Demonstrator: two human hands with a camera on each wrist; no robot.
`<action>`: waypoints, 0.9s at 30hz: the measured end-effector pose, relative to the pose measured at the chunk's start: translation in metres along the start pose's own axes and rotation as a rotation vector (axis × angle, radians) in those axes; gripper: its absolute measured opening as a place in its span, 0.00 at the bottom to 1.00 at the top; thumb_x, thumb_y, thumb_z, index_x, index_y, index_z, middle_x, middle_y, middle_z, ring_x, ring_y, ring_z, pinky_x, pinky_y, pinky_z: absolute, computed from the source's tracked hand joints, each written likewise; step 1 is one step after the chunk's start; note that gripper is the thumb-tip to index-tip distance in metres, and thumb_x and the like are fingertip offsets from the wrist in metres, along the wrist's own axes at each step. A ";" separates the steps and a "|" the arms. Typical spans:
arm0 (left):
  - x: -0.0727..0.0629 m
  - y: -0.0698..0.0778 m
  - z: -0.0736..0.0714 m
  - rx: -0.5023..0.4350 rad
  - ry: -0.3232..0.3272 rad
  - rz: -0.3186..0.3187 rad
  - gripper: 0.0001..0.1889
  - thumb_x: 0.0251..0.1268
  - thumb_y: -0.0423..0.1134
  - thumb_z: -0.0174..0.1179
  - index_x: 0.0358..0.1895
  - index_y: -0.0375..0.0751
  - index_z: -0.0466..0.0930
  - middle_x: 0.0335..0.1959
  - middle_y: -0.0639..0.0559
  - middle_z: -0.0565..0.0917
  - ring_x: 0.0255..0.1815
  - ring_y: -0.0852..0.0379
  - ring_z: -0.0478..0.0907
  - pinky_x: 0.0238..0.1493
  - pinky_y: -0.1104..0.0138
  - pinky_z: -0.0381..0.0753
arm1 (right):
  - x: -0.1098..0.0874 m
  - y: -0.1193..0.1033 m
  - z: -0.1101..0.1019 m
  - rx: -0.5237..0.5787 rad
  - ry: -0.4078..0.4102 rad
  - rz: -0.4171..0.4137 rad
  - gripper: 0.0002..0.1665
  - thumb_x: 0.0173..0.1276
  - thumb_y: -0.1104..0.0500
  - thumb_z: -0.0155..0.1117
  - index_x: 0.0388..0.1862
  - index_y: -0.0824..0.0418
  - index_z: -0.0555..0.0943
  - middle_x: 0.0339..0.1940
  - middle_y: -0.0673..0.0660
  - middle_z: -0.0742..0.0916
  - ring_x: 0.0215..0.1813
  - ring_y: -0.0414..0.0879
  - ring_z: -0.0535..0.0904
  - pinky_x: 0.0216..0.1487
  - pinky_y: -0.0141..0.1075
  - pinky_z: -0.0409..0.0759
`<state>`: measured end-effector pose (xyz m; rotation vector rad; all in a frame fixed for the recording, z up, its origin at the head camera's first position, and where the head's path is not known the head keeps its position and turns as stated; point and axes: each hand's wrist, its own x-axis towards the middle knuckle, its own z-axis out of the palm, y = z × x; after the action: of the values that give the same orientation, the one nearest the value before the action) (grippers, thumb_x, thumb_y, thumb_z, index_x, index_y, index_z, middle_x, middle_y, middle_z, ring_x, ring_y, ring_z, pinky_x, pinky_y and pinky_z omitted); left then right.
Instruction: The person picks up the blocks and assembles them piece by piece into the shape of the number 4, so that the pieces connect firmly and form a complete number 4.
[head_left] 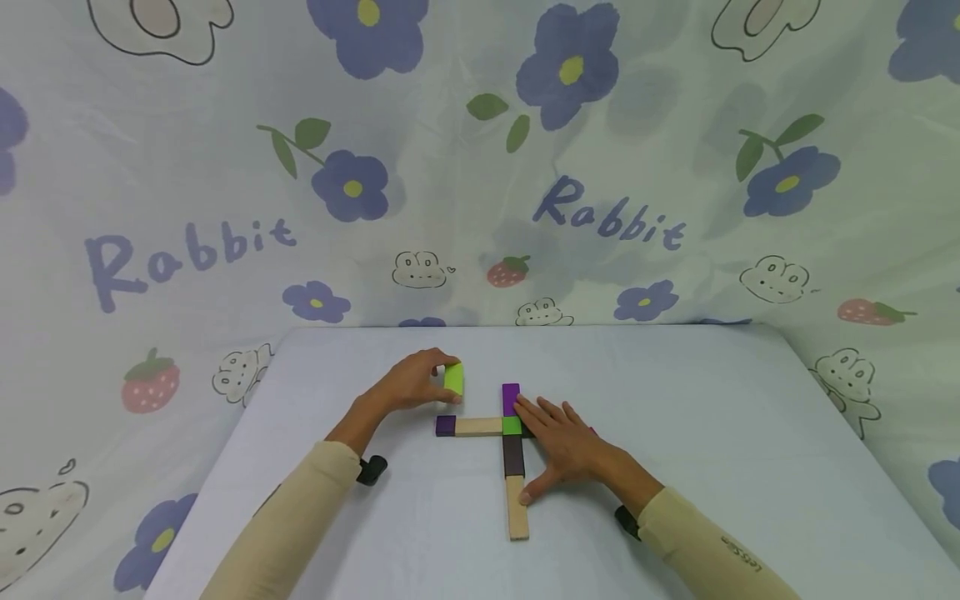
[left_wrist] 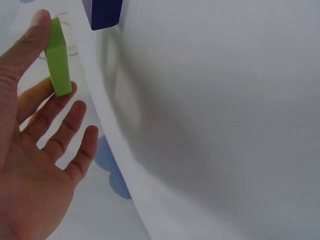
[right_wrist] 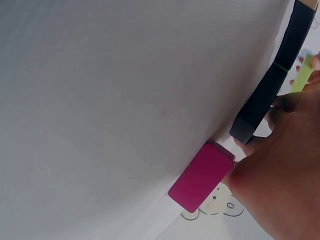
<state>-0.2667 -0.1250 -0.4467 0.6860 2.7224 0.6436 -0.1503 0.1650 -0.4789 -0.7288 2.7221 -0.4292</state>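
My left hand pinches a lime-green block between thumb and fingertips, raised above the table in the left wrist view. Blocks form a cross on the table. At its centre is a green piece, with a purple block behind and a dark block in front. A plain wooden block ends the front arm. Another wooden block and a dark purple block make the left arm. My right hand spreads over the right arm, fingers near the purple block, thumb at the front wooden one.
Beside the right hand lies a magenta block, mostly hidden in the head view. A white cloth covers the table. Behind hangs a printed curtain with flowers and rabbits.
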 end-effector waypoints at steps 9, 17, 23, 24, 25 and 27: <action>-0.007 -0.007 0.002 0.005 0.007 0.017 0.40 0.52 0.56 0.77 0.68 0.43 0.77 0.57 0.50 0.80 0.51 0.51 0.76 0.50 0.55 0.79 | 0.001 0.000 0.001 -0.016 -0.002 0.003 0.84 0.37 0.18 0.74 0.85 0.54 0.46 0.85 0.51 0.51 0.83 0.58 0.45 0.77 0.63 0.41; -0.012 -0.007 0.006 -0.015 0.010 0.000 0.39 0.52 0.54 0.78 0.68 0.44 0.77 0.57 0.49 0.80 0.52 0.50 0.77 0.51 0.54 0.79 | 0.000 -0.001 0.001 -0.002 -0.003 0.015 0.84 0.38 0.20 0.76 0.85 0.54 0.47 0.85 0.52 0.52 0.83 0.59 0.45 0.77 0.63 0.41; -0.014 -0.006 0.007 -0.018 0.009 -0.010 0.39 0.52 0.54 0.78 0.68 0.44 0.77 0.58 0.49 0.80 0.53 0.50 0.77 0.53 0.53 0.79 | 0.000 -0.001 0.002 -0.019 -0.008 0.020 0.84 0.38 0.19 0.75 0.85 0.53 0.46 0.85 0.50 0.51 0.83 0.57 0.44 0.77 0.62 0.40; -0.014 -0.007 0.007 -0.020 0.009 -0.008 0.39 0.52 0.54 0.78 0.68 0.44 0.77 0.58 0.49 0.80 0.53 0.50 0.77 0.53 0.53 0.79 | 0.000 -0.001 0.002 -0.018 -0.008 0.018 0.83 0.38 0.19 0.75 0.85 0.53 0.46 0.85 0.50 0.51 0.83 0.57 0.44 0.77 0.62 0.40; -0.014 -0.007 0.007 -0.020 0.009 -0.007 0.39 0.52 0.54 0.78 0.68 0.44 0.77 0.58 0.49 0.80 0.53 0.50 0.77 0.53 0.53 0.79 | 0.000 -0.001 0.001 -0.014 -0.005 0.014 0.83 0.38 0.20 0.75 0.85 0.54 0.47 0.85 0.51 0.51 0.83 0.57 0.44 0.77 0.62 0.40; -0.014 -0.007 0.008 -0.019 0.008 -0.006 0.39 0.52 0.54 0.78 0.68 0.44 0.77 0.58 0.49 0.80 0.53 0.50 0.77 0.53 0.53 0.79 | 0.000 -0.001 0.001 -0.008 -0.001 0.008 0.83 0.38 0.20 0.75 0.85 0.54 0.47 0.85 0.52 0.52 0.83 0.58 0.45 0.77 0.63 0.41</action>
<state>-0.2546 -0.1350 -0.4555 0.6724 2.7215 0.6715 -0.1497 0.1637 -0.4791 -0.7203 2.7262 -0.4168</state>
